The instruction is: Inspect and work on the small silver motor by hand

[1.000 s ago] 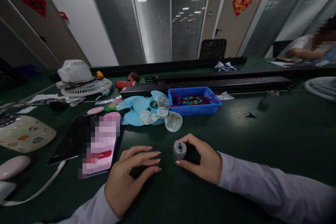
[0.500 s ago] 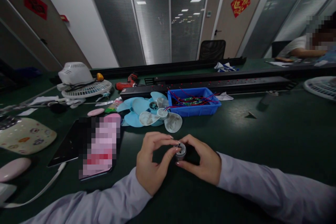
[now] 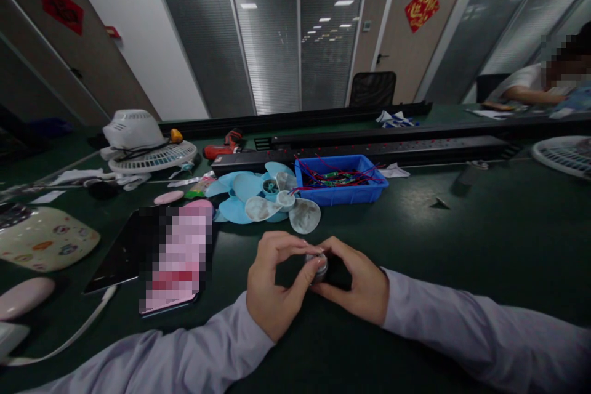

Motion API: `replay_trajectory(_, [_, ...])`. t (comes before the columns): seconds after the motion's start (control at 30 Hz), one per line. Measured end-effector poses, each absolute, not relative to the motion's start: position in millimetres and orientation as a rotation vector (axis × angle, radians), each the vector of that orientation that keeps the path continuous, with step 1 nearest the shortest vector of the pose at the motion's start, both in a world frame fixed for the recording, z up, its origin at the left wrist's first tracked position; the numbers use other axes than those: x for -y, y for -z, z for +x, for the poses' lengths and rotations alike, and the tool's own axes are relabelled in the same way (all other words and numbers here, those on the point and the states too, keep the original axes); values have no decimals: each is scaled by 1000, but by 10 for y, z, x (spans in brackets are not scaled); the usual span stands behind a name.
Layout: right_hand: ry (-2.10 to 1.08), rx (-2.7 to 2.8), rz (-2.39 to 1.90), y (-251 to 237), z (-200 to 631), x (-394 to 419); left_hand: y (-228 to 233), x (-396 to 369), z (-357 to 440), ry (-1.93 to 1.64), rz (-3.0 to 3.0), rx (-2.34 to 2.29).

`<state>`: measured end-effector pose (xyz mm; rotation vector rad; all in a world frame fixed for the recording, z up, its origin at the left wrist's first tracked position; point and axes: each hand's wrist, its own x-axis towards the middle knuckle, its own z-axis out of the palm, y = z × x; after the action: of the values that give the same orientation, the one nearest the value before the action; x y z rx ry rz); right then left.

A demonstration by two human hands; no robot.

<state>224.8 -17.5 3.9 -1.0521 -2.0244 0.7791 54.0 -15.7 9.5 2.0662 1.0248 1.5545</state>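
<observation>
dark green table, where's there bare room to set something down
The widest bare patch lies between the right sleeve and the small pale piece; another, between that sleeve and the left sleeve. It's crowded at the metal cylinder, and leftward: black tablet, pink-screened device, blue fan blades.

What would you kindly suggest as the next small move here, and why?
Perhaps the left hand should press gently on the metal cylinder, since that hand is at its top while the right hand holds its side.
</observation>
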Motion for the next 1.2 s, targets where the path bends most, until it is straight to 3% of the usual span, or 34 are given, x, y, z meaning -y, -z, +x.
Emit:
replay_trajectory(0.4, [-769,2009,-1022,-30,2237,169,-97,192,477,-1349,2113,-1063])
replay_trajectory(1.03, [-816,1991,-1030,-28,2240,171,-137,232,361,-1708,1912,-1024])
replay_trajectory(1.2, [-820,1995,-1067,-50,2241,181,-29,365,-177,-1198,2174,-1360])
